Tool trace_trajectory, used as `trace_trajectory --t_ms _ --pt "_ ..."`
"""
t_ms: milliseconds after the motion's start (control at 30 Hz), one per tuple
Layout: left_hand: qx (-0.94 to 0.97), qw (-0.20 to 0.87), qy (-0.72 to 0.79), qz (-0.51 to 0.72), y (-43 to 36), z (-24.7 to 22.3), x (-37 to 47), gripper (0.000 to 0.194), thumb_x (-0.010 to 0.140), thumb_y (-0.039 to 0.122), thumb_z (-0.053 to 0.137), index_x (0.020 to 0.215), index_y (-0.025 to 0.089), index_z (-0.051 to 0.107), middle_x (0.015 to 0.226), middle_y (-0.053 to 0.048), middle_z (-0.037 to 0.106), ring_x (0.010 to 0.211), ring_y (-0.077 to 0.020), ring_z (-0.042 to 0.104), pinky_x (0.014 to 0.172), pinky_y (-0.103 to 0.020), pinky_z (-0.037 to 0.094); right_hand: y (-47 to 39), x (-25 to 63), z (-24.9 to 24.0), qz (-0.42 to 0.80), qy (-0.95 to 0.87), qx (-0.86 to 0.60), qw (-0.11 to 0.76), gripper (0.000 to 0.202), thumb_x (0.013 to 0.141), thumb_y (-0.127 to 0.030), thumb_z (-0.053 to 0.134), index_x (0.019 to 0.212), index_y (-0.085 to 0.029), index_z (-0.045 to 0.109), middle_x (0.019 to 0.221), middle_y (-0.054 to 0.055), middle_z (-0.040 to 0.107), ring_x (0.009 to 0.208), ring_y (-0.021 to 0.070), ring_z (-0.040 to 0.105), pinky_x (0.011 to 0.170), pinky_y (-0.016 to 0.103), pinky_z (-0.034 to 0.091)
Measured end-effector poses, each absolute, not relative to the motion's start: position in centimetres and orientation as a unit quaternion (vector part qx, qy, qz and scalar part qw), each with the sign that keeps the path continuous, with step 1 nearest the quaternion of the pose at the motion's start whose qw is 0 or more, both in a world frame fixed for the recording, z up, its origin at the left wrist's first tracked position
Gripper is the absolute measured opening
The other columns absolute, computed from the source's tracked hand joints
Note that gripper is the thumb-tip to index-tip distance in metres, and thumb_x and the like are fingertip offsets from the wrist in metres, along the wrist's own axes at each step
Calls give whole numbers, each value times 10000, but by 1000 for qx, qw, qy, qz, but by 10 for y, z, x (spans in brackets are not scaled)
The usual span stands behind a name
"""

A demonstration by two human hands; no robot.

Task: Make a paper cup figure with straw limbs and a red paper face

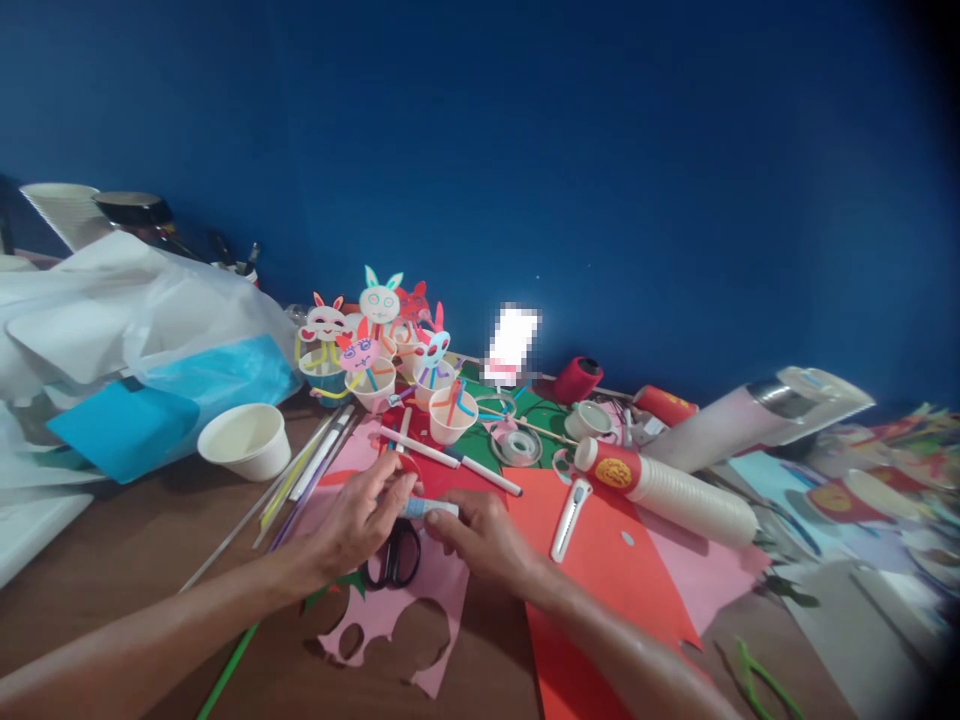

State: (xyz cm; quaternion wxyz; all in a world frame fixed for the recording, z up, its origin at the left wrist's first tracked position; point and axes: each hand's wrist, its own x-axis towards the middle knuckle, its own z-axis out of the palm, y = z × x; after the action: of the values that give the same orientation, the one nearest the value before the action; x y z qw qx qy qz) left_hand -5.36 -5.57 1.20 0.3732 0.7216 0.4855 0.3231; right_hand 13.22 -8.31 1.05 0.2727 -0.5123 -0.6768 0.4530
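Observation:
My right hand (480, 530) is closed on a small white and light-blue tube (429, 508), which lies level between my two hands. The fingers of my left hand (375, 505) are pinched together at the tube's left end, around a small red piece (409, 466). Just below the hands, black-handled scissors (403, 555) rest on a pink paper sheet with cut-out holes (442, 610). Behind the hands lie white markers (420, 445) on red paper. Farther back, paper cups (453, 415) hold bunny-faced figures (380, 300) with bent, coloured limbs.
An orange sheet with a white cutter (571, 520) is on the right, beside a long stack of paper cups (697, 505). On the left are an upright cup (246, 442), blue sheets (127, 430) and plastic bags. Green-handled scissors (757, 680) lie front right.

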Motion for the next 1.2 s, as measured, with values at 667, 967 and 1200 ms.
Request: trace_trajectory --t_ms 667,967,1200 --pt "781 158 498 342 -15 11 -79 210 890 336 394 850 206 554 797 -31 601 766 -190 556 700 -267 419 -72 140 10 356 -683 -558 308 217 870 -350 496 844 -178 626 600 -38 524 524 96 439 489 201 305" --pt "768 117 514 364 -4 0 -87 207 849 325 484 784 190 626 768 -36 598 778 -197 539 756 -306 407 -67 142 -3 374 -649 -556 360 214 887 -310 457 1000 -185 589 686 -22 515 612 122 471 553 215 366" --pt "632 507 449 376 -27 23 -71 230 814 370 565 887 172 655 784 -14 630 628 -137 552 630 -259 446 -70 135 -9 382 -627 -530 424 278 906 -298 438 1133 -176 542 840 31 608 743 158 565 679 254 450"
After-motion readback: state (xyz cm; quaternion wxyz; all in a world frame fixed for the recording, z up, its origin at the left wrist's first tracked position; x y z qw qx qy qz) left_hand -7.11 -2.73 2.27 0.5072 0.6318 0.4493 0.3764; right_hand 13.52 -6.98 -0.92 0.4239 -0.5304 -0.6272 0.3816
